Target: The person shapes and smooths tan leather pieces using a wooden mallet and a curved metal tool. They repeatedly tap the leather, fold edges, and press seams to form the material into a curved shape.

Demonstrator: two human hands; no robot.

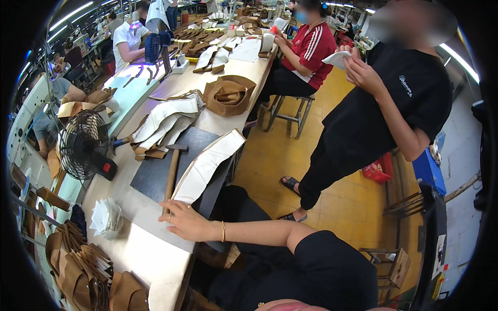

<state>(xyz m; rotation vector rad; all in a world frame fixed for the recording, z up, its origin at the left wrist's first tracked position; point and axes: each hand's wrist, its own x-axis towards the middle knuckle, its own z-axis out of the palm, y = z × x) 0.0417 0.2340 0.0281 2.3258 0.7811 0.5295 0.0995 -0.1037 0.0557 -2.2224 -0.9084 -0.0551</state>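
My right hand [185,222] reaches over the near part of the table, a bracelet on its wrist. Its fingers are apart, by the lower end of a wooden-handled hammer [171,173] and the near end of a long curved white piece with a brown edge [207,166]. Whether the fingertips touch either one is hard to tell. The hammer and part of the curved piece lie on a dark flat plate [148,179]. My left hand is out of sight.
Beyond the plate lie stacked white-and-brown pieces [168,119] and a brown coiled bundle [228,95]. A black fan [85,142], a white paper stack [106,217] and brown pieces [78,274] are at left. A person in black [384,98] stands at right; another in red [311,52] sits beyond.
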